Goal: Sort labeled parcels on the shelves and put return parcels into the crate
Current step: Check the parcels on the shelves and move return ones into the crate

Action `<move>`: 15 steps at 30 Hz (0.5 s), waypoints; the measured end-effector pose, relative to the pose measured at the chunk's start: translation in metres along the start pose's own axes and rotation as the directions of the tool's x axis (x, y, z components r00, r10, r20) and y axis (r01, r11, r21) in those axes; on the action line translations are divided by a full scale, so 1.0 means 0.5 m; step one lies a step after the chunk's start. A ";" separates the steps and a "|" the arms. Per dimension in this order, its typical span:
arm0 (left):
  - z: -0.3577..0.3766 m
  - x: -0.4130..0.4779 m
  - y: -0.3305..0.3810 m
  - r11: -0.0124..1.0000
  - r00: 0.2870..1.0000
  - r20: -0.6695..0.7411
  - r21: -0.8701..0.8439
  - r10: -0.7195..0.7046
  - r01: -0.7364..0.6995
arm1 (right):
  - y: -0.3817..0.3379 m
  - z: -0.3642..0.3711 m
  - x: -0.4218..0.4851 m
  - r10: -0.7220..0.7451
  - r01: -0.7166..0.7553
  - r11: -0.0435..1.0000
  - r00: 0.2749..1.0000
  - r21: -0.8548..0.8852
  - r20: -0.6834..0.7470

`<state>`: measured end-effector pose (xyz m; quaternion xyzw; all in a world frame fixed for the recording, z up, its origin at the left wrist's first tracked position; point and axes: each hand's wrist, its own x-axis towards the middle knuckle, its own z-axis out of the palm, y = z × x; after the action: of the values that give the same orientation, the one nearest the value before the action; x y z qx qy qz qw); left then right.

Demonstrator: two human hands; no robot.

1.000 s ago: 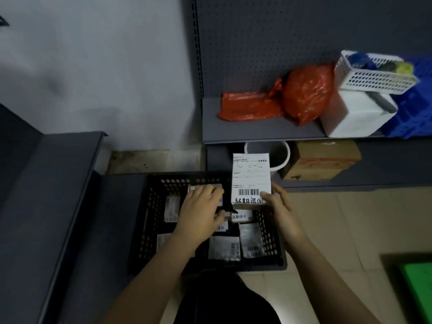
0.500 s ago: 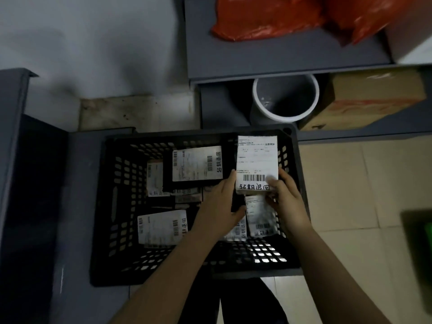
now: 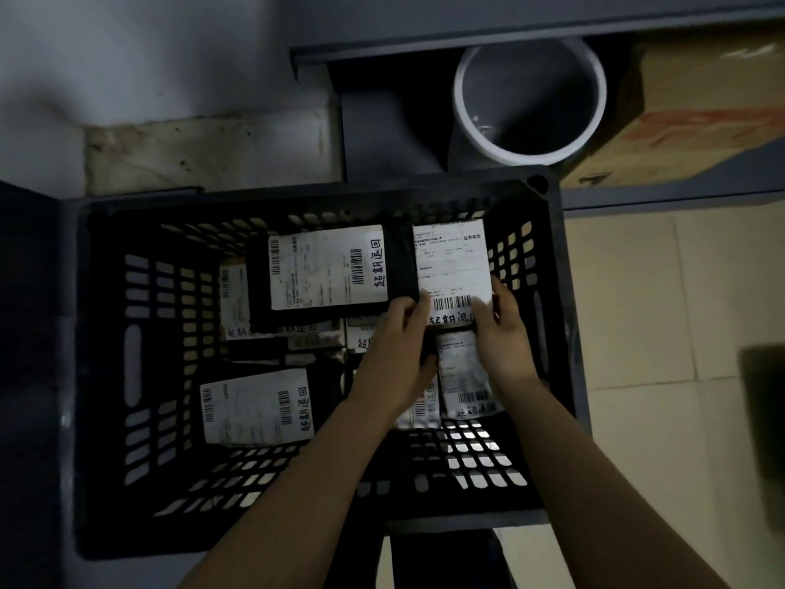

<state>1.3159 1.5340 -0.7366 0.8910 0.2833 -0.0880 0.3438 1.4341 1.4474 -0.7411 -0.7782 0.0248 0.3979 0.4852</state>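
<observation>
A black plastic crate [image 3: 136,359] stands on the floor below me with several labeled parcels lying in it. Both hands hold one white-labeled parcel [image 3: 452,265] inside the crate at its far right corner. My left hand [image 3: 395,354] grips its lower left edge, and my right hand [image 3: 503,337] grips its lower right edge. A black parcel with a large white label [image 3: 327,269] lies just left of it. Another labeled parcel [image 3: 255,406] lies at the crate's near left, and a small one [image 3: 461,376] shows between my hands.
A white round bucket [image 3: 463,116] and a brown cardboard box [image 3: 696,129] sit under the grey shelf [image 3: 509,40] behind the crate. A dark grey shelf unit [image 3: 29,376] borders the left. Beige floor tiles [image 3: 628,333] lie to the right.
The view tilted down and closer to the crate. Both hands lowered the white-labeled parcel from above the crate's rim down into its far right corner; my left hand joined the grip.
</observation>
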 end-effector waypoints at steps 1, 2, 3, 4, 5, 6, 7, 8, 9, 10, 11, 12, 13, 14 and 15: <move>0.004 0.002 -0.001 0.999 1.000 -0.012 0.032 0.005 -0.005 | 0.000 -0.001 0.000 -0.015 0.015 1.000 1.000 -0.017 -0.001; 0.007 0.004 -0.002 0.998 1.000 -0.028 0.065 0.013 -0.011 | 0.002 -0.003 0.000 -0.028 0.029 0.999 1.000 -0.040 0.004; 0.011 0.005 -0.003 0.995 0.998 -0.055 0.101 0.023 -0.017 | 0.003 -0.005 -0.001 -0.043 0.044 0.996 0.999 -0.075 0.015; 0.013 0.005 -0.004 0.991 0.996 -0.087 0.135 0.031 -0.019 | 0.005 -0.006 -0.002 -0.064 0.067 0.990 0.998 -0.124 0.028; 0.015 0.004 -0.005 0.986 0.993 -0.117 0.169 0.035 -0.015 | 0.009 -0.007 -0.003 -0.098 0.105 0.978 0.994 -0.179 0.045; 0.016 0.004 -0.005 0.979 0.989 -0.141 0.202 0.038 -0.008 | 0.012 -0.008 -0.003 -0.146 0.157 0.961 0.987 -0.229 0.067; 0.016 0.004 -0.006 0.972 0.987 -0.153 0.237 0.040 -0.003 | 0.017 -0.009 -0.002 -0.189 0.207 0.939 0.978 -0.274 0.091; 0.016 0.005 -0.008 0.963 0.987 -0.158 0.268 0.043 0.001 | 0.020 -0.008 0.000 -0.216 0.243 0.918 0.969 -0.314 0.120; 0.016 0.006 -0.010 0.956 0.986 -0.157 0.293 0.047 0.001 | 0.022 -0.008 0.001 -0.219 0.259 0.899 0.964 -0.354 0.149; 0.017 0.007 -0.013 0.950 0.987 -0.154 0.312 0.054 -0.003 | 0.023 -0.007 0.002 -0.209 0.264 0.878 0.962 -0.399 0.178; 0.019 0.008 -0.015 0.946 0.987 -0.146 0.324 0.061 -0.011 | 0.023 -0.006 0.004 -0.199 0.271 0.851 0.959 -0.450 0.201; 0.019 0.010 -0.016 0.943 0.988 -0.135 0.332 0.069 -0.020 | 0.022 -0.006 0.006 -0.197 0.283 0.817 0.956 -0.503 0.218; 0.020 0.011 -0.016 0.940 0.989 -0.124 0.340 0.074 -0.028 | 0.021 -0.007 0.008 -0.199 0.296 0.783 0.953 -0.547 0.229; 0.021 0.012 -0.017 0.937 0.990 -0.117 0.347 0.077 -0.032 | 0.020 -0.007 0.012 -0.205 0.307 0.756 0.950 -0.578 0.236; 0.021 0.012 -0.017 0.937 0.991 -0.113 0.348 0.077 -0.033 | 0.019 -0.008 0.014 -0.208 0.314 0.735 0.948 -0.601 0.241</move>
<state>1.3164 1.5349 -0.7515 0.9487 0.2595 -0.0707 0.1662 1.4373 1.4420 -0.7517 -0.8571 -0.2583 0.3710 0.2472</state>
